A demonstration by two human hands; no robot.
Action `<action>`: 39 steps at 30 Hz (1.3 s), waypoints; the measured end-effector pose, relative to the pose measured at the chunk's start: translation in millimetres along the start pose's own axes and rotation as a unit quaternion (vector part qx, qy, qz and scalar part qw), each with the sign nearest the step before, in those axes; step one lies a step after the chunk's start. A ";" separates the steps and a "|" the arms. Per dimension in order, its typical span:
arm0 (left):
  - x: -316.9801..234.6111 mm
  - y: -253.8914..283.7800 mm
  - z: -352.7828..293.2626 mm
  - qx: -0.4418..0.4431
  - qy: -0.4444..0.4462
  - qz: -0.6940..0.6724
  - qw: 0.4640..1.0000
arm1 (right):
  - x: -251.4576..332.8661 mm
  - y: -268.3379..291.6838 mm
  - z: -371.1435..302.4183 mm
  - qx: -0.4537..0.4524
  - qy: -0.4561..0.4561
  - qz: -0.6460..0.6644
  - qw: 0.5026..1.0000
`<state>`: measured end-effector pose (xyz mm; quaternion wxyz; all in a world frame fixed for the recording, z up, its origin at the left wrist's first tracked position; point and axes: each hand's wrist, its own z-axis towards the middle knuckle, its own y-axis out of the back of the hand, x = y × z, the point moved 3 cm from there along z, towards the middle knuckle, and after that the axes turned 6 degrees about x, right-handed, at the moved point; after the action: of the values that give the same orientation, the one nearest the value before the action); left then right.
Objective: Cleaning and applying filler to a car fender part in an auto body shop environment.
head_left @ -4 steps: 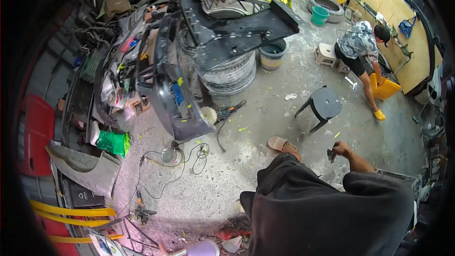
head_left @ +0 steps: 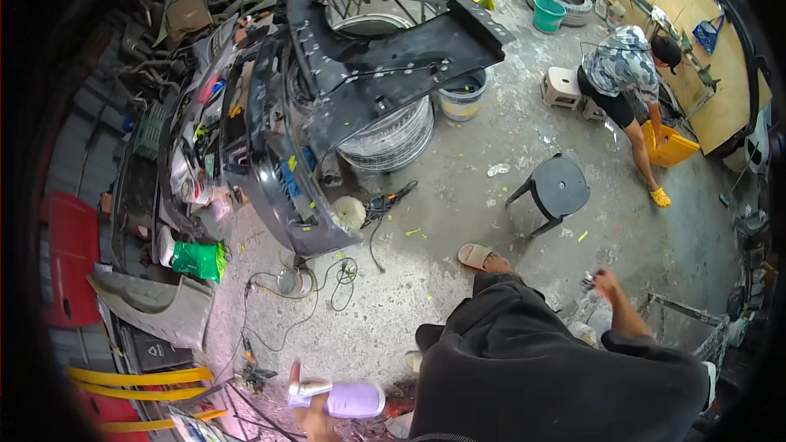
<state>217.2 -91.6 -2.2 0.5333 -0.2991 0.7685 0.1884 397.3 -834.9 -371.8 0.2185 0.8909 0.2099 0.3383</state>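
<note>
taking the grey stool (head_left: 561,186) as the landmark, the pale purple container (head_left: 358,399) is off to its left and nearer the wearer, well apart from it, held above the floor (head_left: 413,286). the left hand (head_left: 318,423) is the nearer one by far: it touches the container from below, at the end away from the stool, so the broad body lies to the right of the fingers, on the stool's side. the long axis runs crosswise, nearly level in this view, wide end pointing right. the left hand looks folded around the narrow end rather than spread, though blur hides just how the fingers close. the right hand (head_left: 607,285) is on the stool's near side and a little to its right, fingers bent in and pinching a small dark-and-silvery piece (head_left: 587,281) whose kind i cannot tell. the container looks smooth and rounded, lilac, with a lighter rim at the wide end and a pale, silvery neck at the other; a reddish bit beyond that neck, at the end farthest from the stool, could be a part of it or a finger, and i cannot tell which.
</note>
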 end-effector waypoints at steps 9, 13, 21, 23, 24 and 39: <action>-72.8 -259.8 203.9 0.220 -0.119 0.342 0.906 | -162.1 50.0 -86.3 -0.132 -0.156 0.110 0.973; -65.0 -377.9 314.6 0.239 -0.246 0.289 0.894 | -173.6 22.1 -108.4 -0.167 -0.157 0.215 0.950; -43.2 -554.2 506.8 0.254 -0.178 0.374 0.874 | -52.5 6.1 -39.5 -0.019 -0.221 0.129 0.967; -31.4 -575.9 543.1 0.240 -0.178 0.375 0.878 | -9.8 37.0 22.6 0.021 -0.209 0.085 0.974; -20.5 -579.9 557.9 0.218 -0.178 0.415 0.865 | -11.8 52.5 40.7 0.032 -0.162 0.069 0.984; -18.8 -593.6 624.1 0.184 -0.091 0.518 0.830 | 183.3 171.3 200.4 0.030 -0.153 -0.002 0.988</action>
<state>1055.4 -152.2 -192.0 0.4702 0.2651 0.7790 0.3190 700.4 -928.7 -322.4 0.2216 0.9379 0.1864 0.1912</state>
